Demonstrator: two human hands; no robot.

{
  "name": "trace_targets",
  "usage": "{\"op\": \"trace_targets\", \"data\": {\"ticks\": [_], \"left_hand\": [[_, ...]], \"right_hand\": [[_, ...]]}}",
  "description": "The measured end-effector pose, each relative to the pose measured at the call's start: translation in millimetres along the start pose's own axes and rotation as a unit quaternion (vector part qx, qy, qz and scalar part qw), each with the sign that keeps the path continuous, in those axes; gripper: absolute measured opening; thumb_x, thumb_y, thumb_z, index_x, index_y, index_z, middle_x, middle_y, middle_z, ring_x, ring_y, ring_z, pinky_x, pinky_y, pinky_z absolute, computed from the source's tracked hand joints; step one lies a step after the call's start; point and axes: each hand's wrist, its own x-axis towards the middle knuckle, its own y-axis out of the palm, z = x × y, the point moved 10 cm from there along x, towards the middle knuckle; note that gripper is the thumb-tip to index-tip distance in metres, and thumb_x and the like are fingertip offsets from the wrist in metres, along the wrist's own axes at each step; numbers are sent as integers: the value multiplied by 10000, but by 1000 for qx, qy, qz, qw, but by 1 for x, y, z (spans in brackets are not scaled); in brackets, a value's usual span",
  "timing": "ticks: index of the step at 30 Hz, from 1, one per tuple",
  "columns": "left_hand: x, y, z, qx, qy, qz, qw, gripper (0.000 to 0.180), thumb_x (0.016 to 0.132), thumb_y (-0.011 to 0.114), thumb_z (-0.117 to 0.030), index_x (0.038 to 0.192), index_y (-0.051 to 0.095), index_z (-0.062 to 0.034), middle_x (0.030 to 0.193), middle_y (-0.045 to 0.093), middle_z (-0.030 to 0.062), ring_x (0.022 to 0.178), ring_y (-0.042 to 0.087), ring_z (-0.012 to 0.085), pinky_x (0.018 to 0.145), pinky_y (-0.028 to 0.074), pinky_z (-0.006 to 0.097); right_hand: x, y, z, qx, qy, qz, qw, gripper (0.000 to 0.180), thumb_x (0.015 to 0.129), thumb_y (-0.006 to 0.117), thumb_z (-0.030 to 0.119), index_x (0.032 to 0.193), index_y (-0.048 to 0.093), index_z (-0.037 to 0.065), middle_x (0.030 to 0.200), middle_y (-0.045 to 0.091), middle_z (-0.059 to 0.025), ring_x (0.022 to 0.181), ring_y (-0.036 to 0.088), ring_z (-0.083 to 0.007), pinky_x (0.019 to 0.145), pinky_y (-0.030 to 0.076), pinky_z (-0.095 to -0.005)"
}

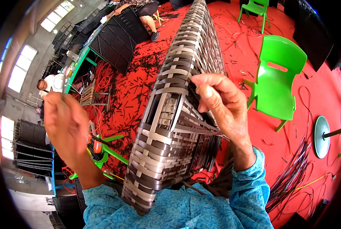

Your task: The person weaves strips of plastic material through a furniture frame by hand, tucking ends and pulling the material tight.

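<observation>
A woven panel (169,72) of brown, grey and cream flat plastic strips stands tilted in front of me, its near end against my blue sleeve and lap. Part of its narrow edge is unwoven, and the frame and inner strips show there. Several loose brown strips (197,125) run from this gap toward my right wrist. My right hand (227,107) is beside the gap, fingers curled and thumb close to the forefinger; what they pinch, if anything, is hidden. Off to the panel's left, my left hand (65,128) is raised and blurred by motion; a thin dark piece shows by its fingertips.
A green plastic chair (279,78) stands right on the red floor (239,45), another behind it. Strip bundles (290,175) and a round disc on a pole (321,136) are at right. Scraps litter the left floor, near dark panels (115,42), a green-edged table and two people.
</observation>
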Motion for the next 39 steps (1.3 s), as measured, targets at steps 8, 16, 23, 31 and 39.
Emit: {"op": "trace_targets", "data": {"ticks": [8, 16, 23, 31, 39], "left_hand": [[-45, 129, 13, 215, 20, 356, 909, 160, 790, 653, -122, 831, 519, -43, 672, 576, 50, 535, 526, 68, 449, 377, 224], [-91, 102, -6, 142, -67, 522, 839, 373, 627, 790, -122, 920, 598, 5, 593, 597, 81, 431, 566, 166, 350, 369, 257], [-127, 52, -21, 139, 40, 531, 835, 455, 719, 665, -407, 948, 618, -17, 723, 596, 69, 580, 575, 175, 491, 439, 283], [-56, 81, 5, 246, 120, 322, 906, 407, 753, 655, -342, 987, 599, -14, 1002, 548, 127, 946, 526, 259, 817, 416, 347], [-27, 104, 54, 324, 95, 306, 890, 641, 704, 703, -280, 1203, 405, -10, 1115, 463, 160, 1075, 439, 292, 923, 349, 383]], "right_hand": [[-34, 57, 48, 25, -185, 165, 969, 298, 747, 657, 85, 1032, 595, 23, 887, 609, -103, 725, 565, -204, 649, 456, -314], [-70, 38, 40, 241, -107, 154, 952, 151, 724, 696, 123, 833, 643, 33, 803, 578, -139, 733, 581, -225, 641, 484, -330], [-103, 15, 4, 460, 20, -10, 888, 258, 880, 485, 331, 730, 435, 127, 545, 482, -37, 475, 433, -190, 487, 426, -311], [-149, -152, 1, 435, 46, -153, 886, 248, 955, 342, 258, 1115, 485, 134, 679, 378, 25, 415, 288, -26, 320, 225, -142], [-118, -211, 48, -357, 45, -235, 903, 101, 884, 511, 160, 904, 551, 69, 656, 452, 61, 523, 366, -27, 455, 290, -171]]}}
